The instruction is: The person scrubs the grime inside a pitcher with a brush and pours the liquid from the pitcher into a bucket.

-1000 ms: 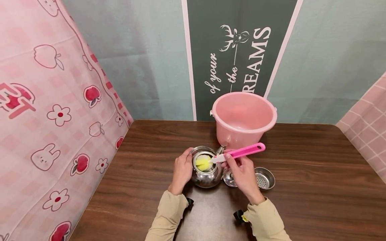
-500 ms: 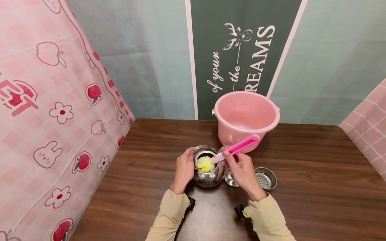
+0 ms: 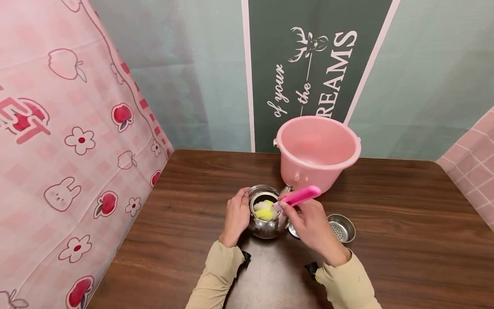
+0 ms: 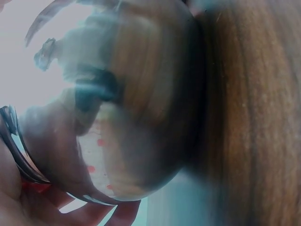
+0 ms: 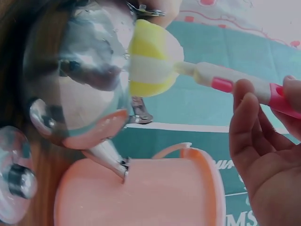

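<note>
A shiny stainless steel teapot (image 3: 266,231) stands lidless on the table, its spout (image 5: 107,157) pointing toward the bucket. My left hand (image 3: 236,218) holds it at its left side, and the left wrist view shows fingers (image 4: 47,207) curled beneath the body's edge. Between thumb and fingertips, my right hand (image 3: 313,223) pinches the pink-and-white handle of a sponge brush (image 3: 302,195). The brush's yellow-and-white sponge head (image 5: 153,59) sits in the teapot's mouth, partly below the rim. Beside the teapot lies its lid (image 5: 14,176), mostly covered by my right hand in the head view.
Behind the teapot, a pink bucket (image 3: 305,171) stands close to the spout. A round metal strainer (image 3: 341,228) with a perforated bottom lies right of my right hand. The brown wooden table (image 3: 405,240) meets a hanging curtain (image 3: 193,86) at the back.
My right hand has tipped the brush more upright and shifted its handle to the left, turning the sponge head in the teapot's mouth. My left hand stays on the teapot.
</note>
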A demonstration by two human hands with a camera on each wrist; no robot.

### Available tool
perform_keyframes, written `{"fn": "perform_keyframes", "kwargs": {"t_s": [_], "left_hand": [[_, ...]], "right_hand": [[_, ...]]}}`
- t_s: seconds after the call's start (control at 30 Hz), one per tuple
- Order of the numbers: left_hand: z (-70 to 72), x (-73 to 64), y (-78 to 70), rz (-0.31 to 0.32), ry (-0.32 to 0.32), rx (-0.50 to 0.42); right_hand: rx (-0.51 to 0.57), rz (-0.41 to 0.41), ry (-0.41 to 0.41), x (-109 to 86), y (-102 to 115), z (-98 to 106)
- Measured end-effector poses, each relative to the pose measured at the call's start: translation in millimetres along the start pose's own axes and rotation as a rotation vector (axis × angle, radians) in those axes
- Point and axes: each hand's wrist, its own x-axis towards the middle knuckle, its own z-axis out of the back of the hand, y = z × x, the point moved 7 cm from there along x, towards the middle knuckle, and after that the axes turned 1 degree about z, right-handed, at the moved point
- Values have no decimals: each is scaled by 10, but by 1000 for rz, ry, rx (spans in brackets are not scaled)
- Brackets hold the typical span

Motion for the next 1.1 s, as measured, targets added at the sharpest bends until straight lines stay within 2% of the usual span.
{"fn": "perform_keyframes", "kwargs": {"t_s": [0.17, 0.27, 0.4, 0.57, 0.67, 0.77, 0.93, 1.1], "left_hand": [[-3, 17, -15, -11, 1, 5], [4, 22, -26, -13, 1, 7], [7, 24, -31, -10, 3, 3], [6, 22, -32, -7, 3, -3], [2, 17, -24, 0, 5, -5], [-3, 14, -16, 6, 5, -5], [2, 18, -17, 12, -1, 1], [-5, 13, 2, 29, 1, 3]], "right_hand": [[26, 117, -38, -4, 99, 46], [125, 116, -46, -3, 102, 71], [253, 15, -29, -25, 22, 88], [355, -211, 33, -83, -189, 42], [389, -318, 85, -125, -301, -7], [385, -373, 124, -171, -378, -38], [302, -351, 139, -246, -408, -29], [370, -235, 83, -293, -336, -23]]}}
